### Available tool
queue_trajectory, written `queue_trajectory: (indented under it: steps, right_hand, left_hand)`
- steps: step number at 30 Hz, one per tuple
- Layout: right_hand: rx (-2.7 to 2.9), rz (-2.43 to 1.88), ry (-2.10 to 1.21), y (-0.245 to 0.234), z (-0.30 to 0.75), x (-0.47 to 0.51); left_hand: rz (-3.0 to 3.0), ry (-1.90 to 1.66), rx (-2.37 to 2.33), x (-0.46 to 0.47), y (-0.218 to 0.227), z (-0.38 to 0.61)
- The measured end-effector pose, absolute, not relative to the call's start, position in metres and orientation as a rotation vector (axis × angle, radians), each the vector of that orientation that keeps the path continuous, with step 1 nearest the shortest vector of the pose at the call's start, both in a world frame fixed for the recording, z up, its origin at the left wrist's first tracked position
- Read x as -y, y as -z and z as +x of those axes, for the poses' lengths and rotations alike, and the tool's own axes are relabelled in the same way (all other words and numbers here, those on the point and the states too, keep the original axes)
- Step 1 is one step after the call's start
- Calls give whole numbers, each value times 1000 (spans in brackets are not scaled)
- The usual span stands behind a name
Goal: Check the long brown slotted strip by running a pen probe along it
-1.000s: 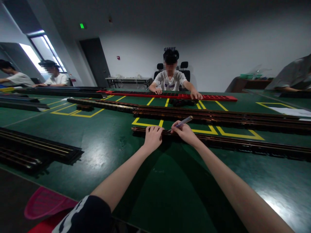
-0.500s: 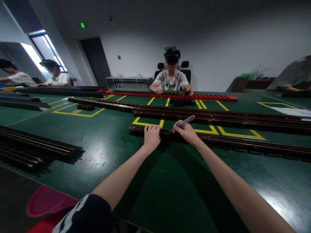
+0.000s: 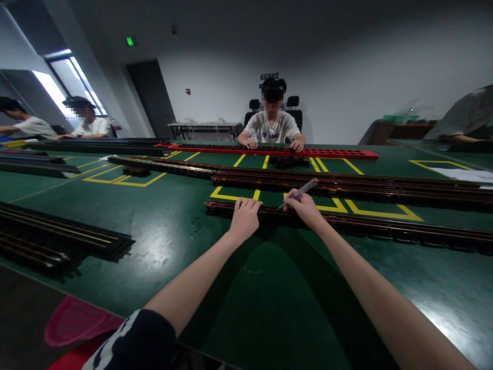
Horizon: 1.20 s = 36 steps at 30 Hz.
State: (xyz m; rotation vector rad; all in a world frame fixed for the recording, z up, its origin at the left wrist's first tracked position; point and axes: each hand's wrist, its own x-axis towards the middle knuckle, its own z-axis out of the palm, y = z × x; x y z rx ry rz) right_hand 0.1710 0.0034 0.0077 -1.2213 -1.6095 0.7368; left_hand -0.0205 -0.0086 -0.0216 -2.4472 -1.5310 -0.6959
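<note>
A long dark strip with copper-coloured rails (image 3: 370, 228) lies across the table in front of me, running off to the right. My left hand (image 3: 245, 220) is closed over it near its left end, fingers curled across the far edge. Just to the right, my right hand (image 3: 306, 209) pinches a slim pen-like tool with a pale, see-through barrel (image 3: 305, 189). The tool slants, its thin tip down at the strip between my hands and its thick end pointing up to the right. What the tip touches is too small to tell.
More dark railed strips (image 3: 346, 187) lie just beyond, and others (image 3: 57, 231) at the left. Yellow tape outlines (image 3: 385, 215) mark the green table (image 3: 162, 288). Across from me, a person's hands rest at a long red frame (image 3: 339, 153). A pink stool (image 3: 77, 321) stands lower left.
Both hands have slid a little to the right along the strip, the pen-like tool moving with my right hand. Across the table, the person's hand on the right has shifted slightly.
</note>
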Motion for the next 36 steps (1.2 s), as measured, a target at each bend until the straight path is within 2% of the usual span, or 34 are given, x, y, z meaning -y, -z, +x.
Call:
queue_trajectory:
  steps: [14,36]
  right_hand:
    - [1710,-1217,-693,-8,168,1]
    - [1689,-1071,-977,-1,183,-7]
  left_hand:
    - [-2526,660,1484,6,22,-20]
    - [-2429,628,1471,4,26,-18]
